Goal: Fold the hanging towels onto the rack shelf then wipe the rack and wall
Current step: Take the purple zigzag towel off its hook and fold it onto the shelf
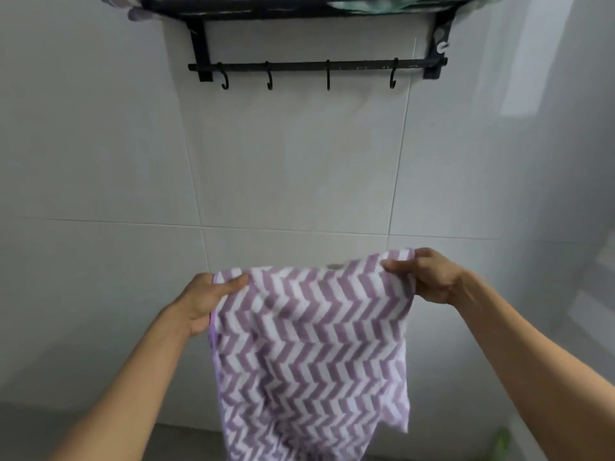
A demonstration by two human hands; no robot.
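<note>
While both hands, left (213, 299) and right (429, 276), pinch its corners, the towel (309, 354) hangs.

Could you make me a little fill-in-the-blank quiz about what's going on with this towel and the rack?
1. The left hand and right hand hold the purple zigzag towel by its top ____.
2. The rack's bar carries ____ hooks.
3. Nothing hangs from the ____.
4. Towels already lie on the rack's ____.

Missing words: corners; four; hooks; shelf

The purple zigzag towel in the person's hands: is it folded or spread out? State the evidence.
Spread out. The left hand and right hand pinch the top corners of the towel, which hangs as one open sheet.
</note>
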